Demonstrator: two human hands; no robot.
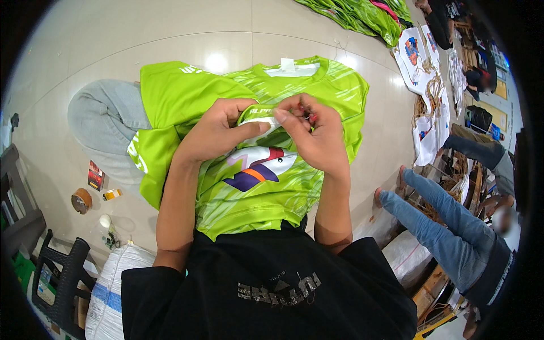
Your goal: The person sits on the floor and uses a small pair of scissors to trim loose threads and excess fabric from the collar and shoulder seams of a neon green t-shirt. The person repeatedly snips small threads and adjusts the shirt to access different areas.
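Observation:
A bright green printed shirt (266,212) lies bunched across my lap, with a purple, white and orange figure on its front. My left hand (212,136) is closed on its neckband, thumb on top. From the other side, my right hand (317,139) pinches the same band between thumb and forefinger. A small red and dark object (307,115) shows among the right hand's fingers; its kind cannot be made out. Just beyond my hands, a green collar with a white label (287,64) lies spread out, and green sleeves drape over my grey-trousered leg (105,107).
More green garments (368,20) lie in a heap at the far right, beside white printed bags with cords (416,62). A tape roll (81,200) and small boxes sit on the floor at left. A white sack (116,294) stands near left. People sit along the right.

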